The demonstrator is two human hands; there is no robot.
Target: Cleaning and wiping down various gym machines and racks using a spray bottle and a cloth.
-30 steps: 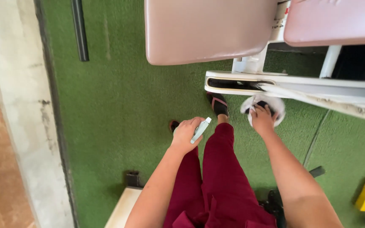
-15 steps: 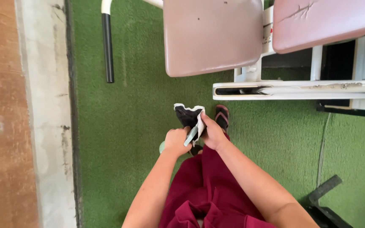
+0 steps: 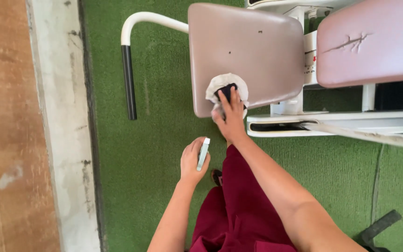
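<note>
Right hand (image 3: 232, 119) presses cloth (image 3: 227, 86) on pad (image 3: 246, 51) — left hand (image 3: 193, 161) grips, seemingly, a bottle (image 3: 203, 153).

cloth (image 3: 227, 86) on seat pad (image 3: 246, 51) | bottle (image 3: 203, 153) below-left | handle bar (image 3: 128, 70) left

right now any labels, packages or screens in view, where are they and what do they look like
Label: on the white machine frame between the two pinkish pads; narrow upright white sticker with small red and dark print.
Small bottle: in the left hand; slim, pale green with a white cap, any label on it too small to tell.
No screens or signs.
</note>
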